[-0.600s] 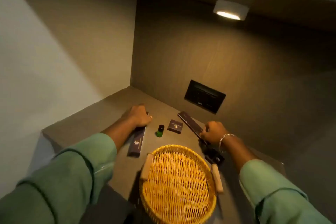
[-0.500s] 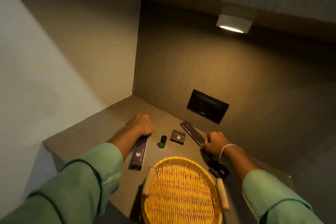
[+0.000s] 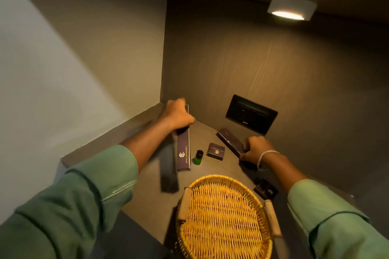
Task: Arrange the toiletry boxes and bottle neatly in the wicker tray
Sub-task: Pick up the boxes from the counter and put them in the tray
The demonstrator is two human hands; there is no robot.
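Head view, grey-brown counter (image 3: 212, 132) in corner, lit under-cabinet lamp (image 3: 291, 8), wall switch panel (image 3: 251, 114)

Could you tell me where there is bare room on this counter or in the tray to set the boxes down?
The round yellow wicker tray is wholly empty. The grey counter is bare between tray and left sleeve. It is crowded beyond the tray: the long purple box in the left hand, small green bottle, small square purple box, and second long box under the right hand.
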